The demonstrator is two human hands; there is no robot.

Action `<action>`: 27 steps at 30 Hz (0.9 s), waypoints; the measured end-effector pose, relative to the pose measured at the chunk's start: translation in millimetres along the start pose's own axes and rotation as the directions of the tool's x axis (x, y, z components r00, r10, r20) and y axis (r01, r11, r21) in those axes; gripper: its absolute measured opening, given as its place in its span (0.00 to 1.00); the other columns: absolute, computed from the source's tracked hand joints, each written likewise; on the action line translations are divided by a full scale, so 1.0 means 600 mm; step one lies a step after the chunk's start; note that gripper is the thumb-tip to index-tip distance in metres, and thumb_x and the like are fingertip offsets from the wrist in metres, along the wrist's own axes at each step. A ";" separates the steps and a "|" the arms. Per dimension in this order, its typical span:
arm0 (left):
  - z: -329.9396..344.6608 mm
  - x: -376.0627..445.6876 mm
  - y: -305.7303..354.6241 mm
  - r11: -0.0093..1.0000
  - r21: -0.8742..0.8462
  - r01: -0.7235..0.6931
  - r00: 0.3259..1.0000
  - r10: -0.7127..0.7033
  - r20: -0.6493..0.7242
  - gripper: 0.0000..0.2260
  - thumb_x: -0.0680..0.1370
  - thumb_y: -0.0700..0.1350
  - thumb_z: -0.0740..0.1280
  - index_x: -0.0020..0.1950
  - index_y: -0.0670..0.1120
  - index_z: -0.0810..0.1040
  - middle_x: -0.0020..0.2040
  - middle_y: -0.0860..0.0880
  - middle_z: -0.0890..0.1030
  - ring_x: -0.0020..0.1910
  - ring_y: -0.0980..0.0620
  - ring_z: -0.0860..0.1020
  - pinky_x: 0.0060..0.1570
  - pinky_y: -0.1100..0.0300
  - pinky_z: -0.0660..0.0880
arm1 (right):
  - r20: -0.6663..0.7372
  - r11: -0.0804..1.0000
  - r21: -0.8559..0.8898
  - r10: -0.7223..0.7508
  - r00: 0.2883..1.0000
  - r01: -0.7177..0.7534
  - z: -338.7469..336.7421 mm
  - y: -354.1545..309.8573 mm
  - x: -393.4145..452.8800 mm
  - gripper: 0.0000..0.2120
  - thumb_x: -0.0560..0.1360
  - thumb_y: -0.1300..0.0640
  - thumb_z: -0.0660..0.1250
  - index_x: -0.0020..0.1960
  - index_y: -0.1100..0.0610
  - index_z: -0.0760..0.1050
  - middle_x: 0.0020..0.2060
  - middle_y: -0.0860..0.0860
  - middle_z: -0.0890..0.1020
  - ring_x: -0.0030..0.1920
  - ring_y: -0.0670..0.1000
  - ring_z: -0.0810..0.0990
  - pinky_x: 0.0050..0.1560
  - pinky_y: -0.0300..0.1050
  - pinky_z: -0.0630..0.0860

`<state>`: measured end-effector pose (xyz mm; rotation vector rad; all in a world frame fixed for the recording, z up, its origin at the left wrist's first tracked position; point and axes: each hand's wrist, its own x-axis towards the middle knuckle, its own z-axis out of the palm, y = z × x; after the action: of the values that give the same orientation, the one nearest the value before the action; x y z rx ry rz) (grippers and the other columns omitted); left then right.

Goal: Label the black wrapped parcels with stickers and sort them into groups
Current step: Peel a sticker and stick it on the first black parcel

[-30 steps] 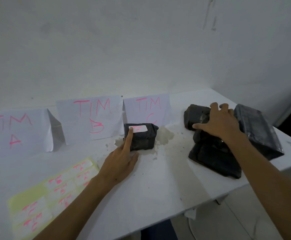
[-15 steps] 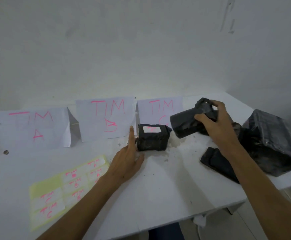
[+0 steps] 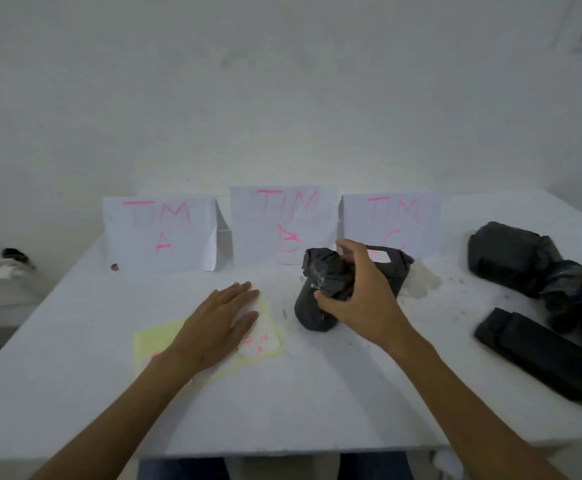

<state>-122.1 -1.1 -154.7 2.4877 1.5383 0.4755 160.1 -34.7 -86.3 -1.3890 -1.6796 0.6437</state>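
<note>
So the big change from half a second back: the right hand [image 3: 362,306] was lifting a fresh parcel off the pile, and now it's brought that unlabelled parcel [image 3: 320,292] over to the middle of the table [image 3: 317,403] and is planting it down, fingers and thumb curled round the crumpled wrap. Looks like its lower end is touching the tabletop, but I can't say for sure it's fully set down.

Meanwhile the left hand [image 3: 218,323] has let go of the labelled parcel [image 3: 391,268] it was nudging and dropped back onto the sticker sheet [image 3: 154,341], lying flat with straight fingers, holding nothing. Just right of its fingers there's a loose-looking white sticker [image 3: 260,342] with pink writing, reads like "TIM A" but it's blurry.

What that means, I reckon: 1 parcel is done, and this is the start of round 2, sticker next.

No real containers here, the "bins" are 3 folded paper signs. Just behind the gripped parcel, partly hidden by the right hand, the labelled parcel sits in front of the TIM C sign [image 3: 391,220]. The TIM B sign [image 3: 284,223] is behind and a bit left of the grip, the TIM A sign [image 3: 159,232] further left, and I see no parcel in front of either. Well off to the right of the grip is the pile of remaining parcels [image 3: 539,296], none labelled as far as I can tell
</note>
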 end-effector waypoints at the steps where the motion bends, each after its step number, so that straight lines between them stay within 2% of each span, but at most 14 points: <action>1: -0.005 -0.006 -0.007 1.000 0.000 0.007 1.000 -0.007 0.000 0.29 0.81 0.63 0.49 0.79 0.52 0.66 0.80 0.55 0.63 0.80 0.56 0.59 0.76 0.59 0.53 | -0.004 0.999 -0.031 -0.028 1.000 0.028 0.016 -0.004 0.004 0.40 0.69 0.54 0.79 0.75 0.45 0.62 0.63 0.49 0.74 0.63 0.48 0.74 0.66 0.46 0.73; 4: -0.025 -0.011 -0.017 0.999 -0.042 0.018 0.999 -0.017 0.033 0.29 0.80 0.64 0.50 0.77 0.53 0.69 0.78 0.57 0.67 0.78 0.58 0.62 0.74 0.63 0.58 | -0.012 0.993 -0.083 -0.087 0.996 0.086 0.054 -0.015 0.017 0.41 0.71 0.54 0.78 0.77 0.47 0.59 0.67 0.49 0.70 0.68 0.49 0.69 0.70 0.46 0.69; 6: -0.044 -0.008 -0.019 0.989 -0.136 0.056 0.998 -0.051 0.041 0.30 0.79 0.65 0.50 0.73 0.52 0.75 0.73 0.56 0.74 0.73 0.56 0.71 0.72 0.63 0.64 | -0.036 0.991 -0.100 -0.098 0.995 0.094 0.070 -0.014 0.023 0.41 0.73 0.52 0.76 0.79 0.49 0.57 0.69 0.50 0.69 0.71 0.50 0.67 0.73 0.48 0.68; 8: -0.065 -0.003 -0.024 0.972 -0.212 0.104 0.994 -0.105 0.008 0.21 0.81 0.60 0.57 0.66 0.52 0.80 0.63 0.56 0.82 0.63 0.56 0.78 0.66 0.60 0.72 | -0.068 0.994 -0.090 -0.073 0.995 0.066 0.078 -0.005 0.022 0.43 0.73 0.50 0.76 0.79 0.49 0.55 0.71 0.50 0.67 0.73 0.49 0.65 0.75 0.50 0.67; 11: -0.085 -0.007 -0.038 0.974 -0.198 0.112 0.989 -0.128 -0.075 0.07 0.81 0.47 0.67 0.56 0.51 0.84 0.52 0.57 0.84 0.52 0.59 0.81 0.57 0.58 0.78 | -0.139 0.987 -0.130 -0.111 0.984 0.093 0.084 0.003 0.007 0.46 0.72 0.48 0.77 0.80 0.53 0.54 0.73 0.48 0.65 0.75 0.51 0.62 0.75 0.53 0.65; 13: -0.092 -0.019 -0.045 0.975 -0.181 0.130 0.987 -0.145 -0.074 0.04 0.79 0.45 0.70 0.51 0.52 0.84 0.48 0.57 0.82 0.48 0.60 0.80 0.52 0.59 0.78 | -0.255 0.943 -0.257 -0.278 0.926 0.212 0.090 0.001 -0.004 0.42 0.72 0.51 0.77 0.77 0.60 0.59 0.72 0.54 0.67 0.73 0.55 0.64 0.73 0.57 0.68; 15: -0.093 -0.030 -0.052 0.973 -0.166 0.160 0.984 -0.170 -0.046 0.03 0.78 0.47 0.72 0.50 0.53 0.84 0.46 0.58 0.81 0.45 0.61 0.79 0.49 0.61 0.76 | -0.358 0.859 -0.380 -0.480 0.801 0.344 0.097 -0.010 -0.012 0.32 0.72 0.58 0.76 0.71 0.64 0.67 0.66 0.59 0.73 0.68 0.58 0.69 0.69 0.59 0.71; 17: -0.089 -0.037 -0.056 0.972 -0.152 0.177 0.983 -0.182 -0.019 0.06 0.76 0.51 0.74 0.52 0.53 0.85 0.47 0.58 0.80 0.46 0.61 0.78 0.48 0.64 0.74 | -0.326 0.774 -0.404 -0.620 0.713 0.488 0.110 -0.029 -0.018 0.24 0.72 0.63 0.73 0.65 0.63 0.71 0.59 0.59 0.76 0.62 0.58 0.73 0.64 0.54 0.74; 19: -0.083 -0.040 -0.054 0.974 -0.136 0.182 0.983 -0.185 -0.015 0.13 0.75 0.55 0.74 0.57 0.52 0.84 0.49 0.57 0.79 0.47 0.61 0.77 0.49 0.64 0.74 | -0.174 0.708 -0.360 -0.691 0.702 0.608 0.130 -0.042 -0.023 0.15 0.73 0.66 0.71 0.59 0.63 0.74 0.54 0.57 0.78 0.55 0.56 0.77 0.58 0.49 0.77; 21: -0.074 -0.041 -0.048 0.976 -0.117 0.184 0.982 -0.188 -0.023 0.17 0.74 0.59 0.73 0.60 0.54 0.83 0.50 0.57 0.77 0.48 0.60 0.76 0.51 0.63 0.74 | 0.000 0.722 -0.324 -0.646 0.764 0.611 0.159 -0.043 -0.027 0.09 0.75 0.66 0.68 0.55 0.62 0.77 0.51 0.54 0.78 0.49 0.52 0.79 0.49 0.46 0.79; 23: -0.061 -0.042 -0.043 0.976 -0.101 0.191 0.979 -0.198 -0.053 0.22 0.73 0.66 0.69 0.62 0.57 0.81 0.50 0.58 0.75 0.49 0.59 0.74 0.53 0.61 0.73 | 0.110 0.816 -0.314 -0.477 0.872 0.486 0.184 -0.038 -0.026 0.08 0.78 0.63 0.65 0.55 0.59 0.77 0.53 0.51 0.77 0.45 0.49 0.79 0.43 0.46 0.80; 25: -0.045 -0.046 -0.040 0.977 -0.089 0.194 0.973 -0.203 -0.112 0.26 0.71 0.72 0.63 0.62 0.60 0.80 0.50 0.59 0.73 0.50 0.59 0.72 0.55 0.60 0.70 | 0.155 0.896 -0.326 -0.263 0.952 0.301 0.201 -0.032 -0.018 0.08 0.80 0.60 0.63 0.58 0.58 0.76 0.54 0.50 0.76 0.47 0.51 0.80 0.46 0.48 0.80; 27: -0.032 -0.052 -0.040 0.978 -0.085 0.191 0.962 -0.204 -0.182 0.26 0.71 0.73 0.62 0.62 0.62 0.79 0.49 0.60 0.71 0.50 0.59 0.71 0.55 0.59 0.69 | 0.137 0.915 -0.377 -0.102 0.985 0.147 0.209 -0.033 -0.005 0.06 0.81 0.59 0.63 0.56 0.59 0.75 0.52 0.52 0.77 0.48 0.54 0.80 0.47 0.49 0.78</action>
<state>-161.7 -18.6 -149.7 2.2631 1.7873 0.7349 43.3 -27.4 -135.5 -1.5199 -2.0504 0.3331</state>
